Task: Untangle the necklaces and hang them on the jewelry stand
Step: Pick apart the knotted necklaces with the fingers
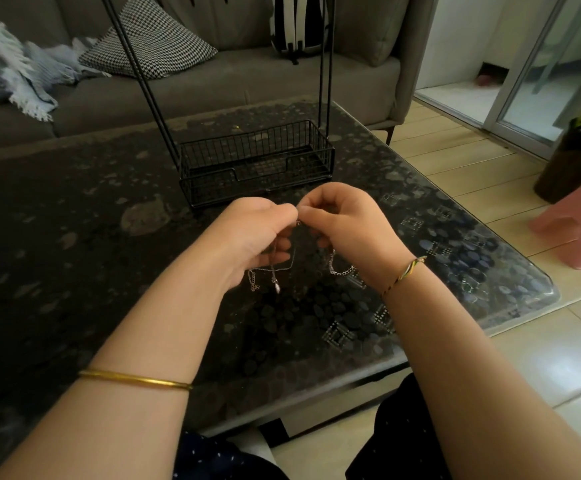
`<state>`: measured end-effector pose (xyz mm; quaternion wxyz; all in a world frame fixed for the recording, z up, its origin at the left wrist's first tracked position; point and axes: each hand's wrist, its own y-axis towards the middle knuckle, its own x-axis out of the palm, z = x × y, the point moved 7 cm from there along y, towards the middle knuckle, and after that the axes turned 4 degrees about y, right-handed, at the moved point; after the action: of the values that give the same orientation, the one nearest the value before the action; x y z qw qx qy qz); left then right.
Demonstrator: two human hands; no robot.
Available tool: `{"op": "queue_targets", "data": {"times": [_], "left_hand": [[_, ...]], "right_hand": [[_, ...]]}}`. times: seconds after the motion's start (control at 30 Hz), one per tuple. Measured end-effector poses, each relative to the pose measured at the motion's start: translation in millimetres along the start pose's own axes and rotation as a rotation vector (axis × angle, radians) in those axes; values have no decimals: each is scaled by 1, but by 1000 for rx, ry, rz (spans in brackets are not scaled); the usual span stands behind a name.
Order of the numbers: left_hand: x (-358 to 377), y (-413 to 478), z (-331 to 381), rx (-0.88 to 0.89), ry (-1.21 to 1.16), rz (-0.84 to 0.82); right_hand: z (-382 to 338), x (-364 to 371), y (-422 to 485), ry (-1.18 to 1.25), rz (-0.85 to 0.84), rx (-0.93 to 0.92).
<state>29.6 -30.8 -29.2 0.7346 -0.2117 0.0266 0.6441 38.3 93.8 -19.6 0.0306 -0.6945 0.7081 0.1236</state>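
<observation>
Thin silver necklaces [274, 271] hang tangled between my two hands, above the dark glass table [74, 209]. My left hand [251, 233] pinches the chain near its top, with a small pendant and a chain end dangling below it. My right hand [346, 223] pinches the same spot from the other side, and a thicker link chain [341, 270] loops under its palm. The black wire jewelry stand [256, 161] sits just beyond my hands; its basket base is bare and its upright rods run out of the top of the view.
A grey sofa [213, 84] with a houndstooth cushion [150, 39] and a pale throw stands behind the table. A pink stool [580, 223] and a dark planter [573, 157] are on the tiled floor to the right. The table's right corner [545, 292] is close by.
</observation>
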Motion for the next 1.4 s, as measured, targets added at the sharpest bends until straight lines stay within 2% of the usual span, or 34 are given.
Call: {"op": "queue_targets", "data": {"times": [0.13, 0.2, 0.33, 0.47, 0.57, 0.67, 0.9, 0.97, 1.13, 1.3, 1.4], "left_hand": [[1, 0, 4, 88, 231, 49], [0, 0, 5, 116, 251, 72], [-3, 1, -1, 32, 30, 67], [3, -3, -4, -79, -234, -49], [6, -5, -5, -132, -339, -116], [5, -4, -4, -102, -239, -122], [5, -1, 2, 47, 203, -97], [2, 0, 3, 67, 196, -58], [-4, 1, -1, 8, -59, -14], [-4, 0, -1, -8, -78, -33], [1, -2, -2, -2, 17, -83]], "right_hand": [[-1, 4, -2, -124, -29, -20], [0, 4, -1, -147, -48, -5], [3, 7, -2, -65, -129, 91], [7, 9, -1, 39, -181, 151], [8, 8, -2, 170, -197, 193], [9, 7, -3, 218, -188, 209], [13, 7, -4, 136, -194, 205], [13, 7, -4, 90, -200, 204], [10, 9, -4, -42, -260, 189], [7, 4, -1, -90, -169, 131], [7, 0, 1, -69, -114, 103]]}}
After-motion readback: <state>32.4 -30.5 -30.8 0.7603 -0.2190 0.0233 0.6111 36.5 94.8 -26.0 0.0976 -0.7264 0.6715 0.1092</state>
